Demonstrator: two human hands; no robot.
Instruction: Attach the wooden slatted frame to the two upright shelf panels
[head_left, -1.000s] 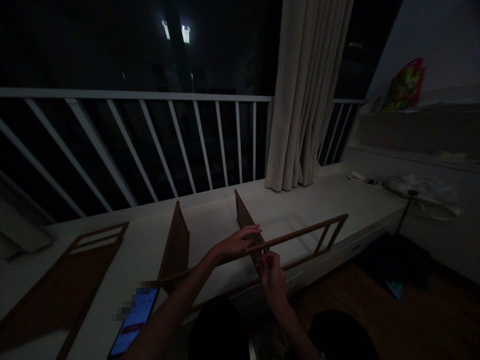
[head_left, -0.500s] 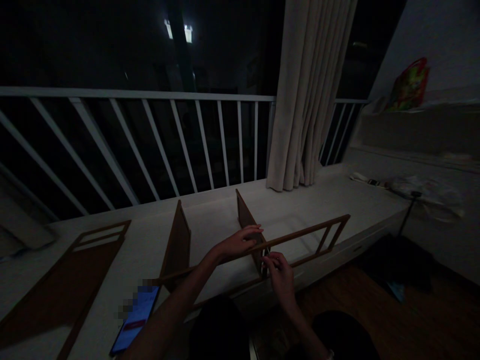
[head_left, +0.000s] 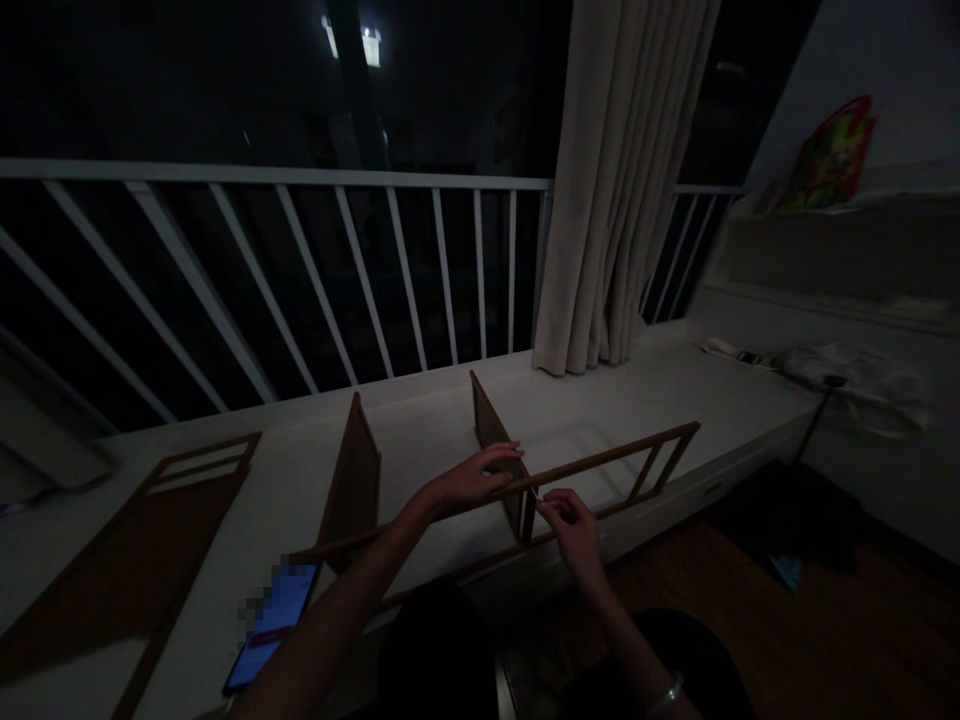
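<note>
Right hand (head_left: 576, 528) is pinching a thin pale bit (head_left: 535, 494), too dark to ID, and has shifted right, so the upright panel's (head_left: 489, 420) near end shows better. Left hand (head_left: 474, 480), fingers loosely spread, still rests on the wooden frame (head_left: 600, 461), near side of the white window bench (head_left: 660, 382).

head | left-hand grip (head_left: 474, 479) laid over wooden frame (head_left: 604, 462), fingers extended | right-hand grip (head_left: 574, 522) pinching small pale item (head_left: 536, 494) beside upright panel (head_left: 491, 420) | white ledge (head_left: 600, 400) beneath | lit phone (head_left: 276, 620) by left forearm (head_left: 360, 600)
</note>
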